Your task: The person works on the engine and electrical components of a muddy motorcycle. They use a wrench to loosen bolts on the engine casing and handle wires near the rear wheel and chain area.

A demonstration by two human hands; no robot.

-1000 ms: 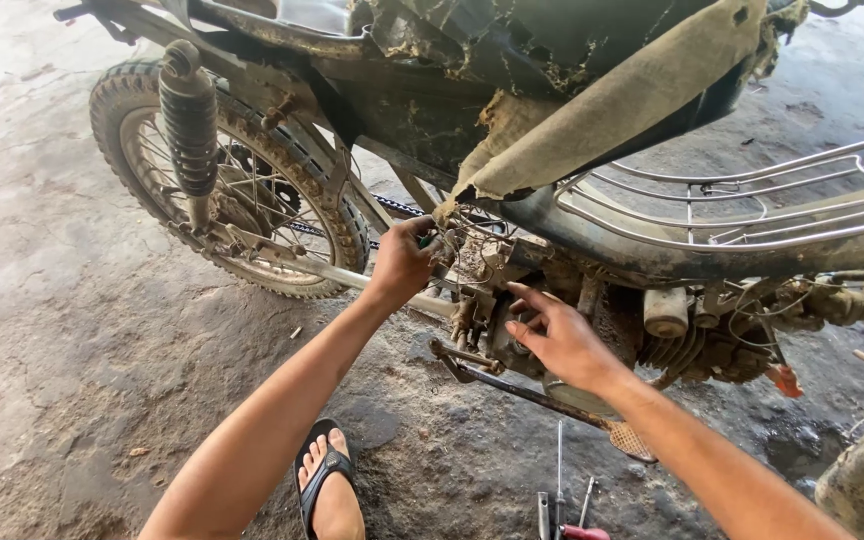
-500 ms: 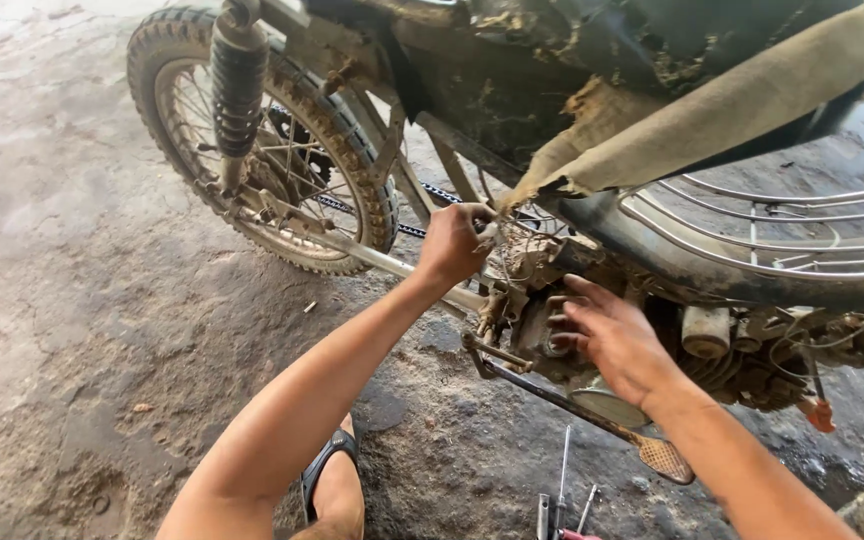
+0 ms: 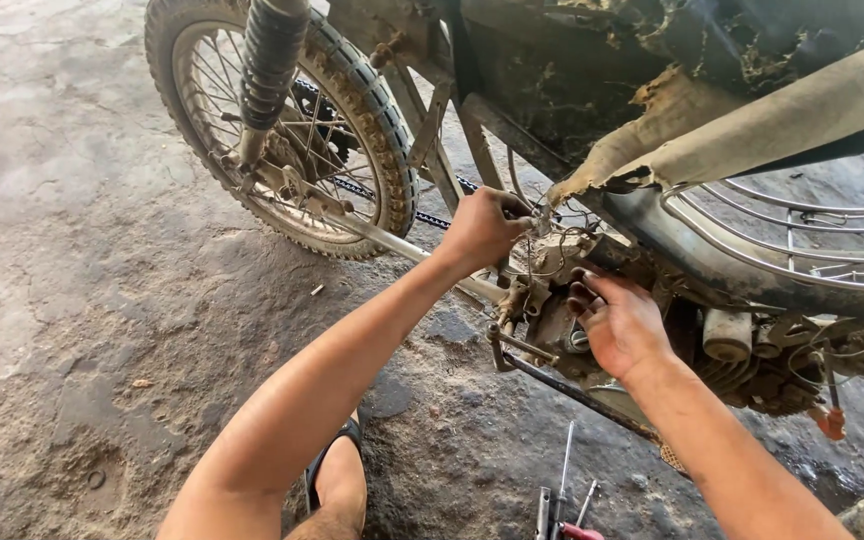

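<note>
A muddy motorcycle (image 3: 712, 150) stands over a concrete floor, its engine block (image 3: 562, 310) grimy and low in the frame. My left hand (image 3: 484, 228) is closed around a small metal part with thin wires at the top of the engine. My right hand (image 3: 620, 322) presses against the engine's side cover, fingers curled onto it; what lies under the fingers is hidden. A bent kick lever (image 3: 522, 350) juts out just left of that hand.
The spoked rear wheel (image 3: 282, 130) with shock absorber (image 3: 267, 70) and drive chain (image 3: 392, 205) stands at the upper left. A wire rack (image 3: 802, 230) sits at the right. Screwdrivers (image 3: 564, 500) lie on the floor by my sandalled foot (image 3: 337, 480).
The view has shifted closer and to the right along the motorcycle. Both hands stay at the engine; my right hand has settled flatter against the side cover.
</note>
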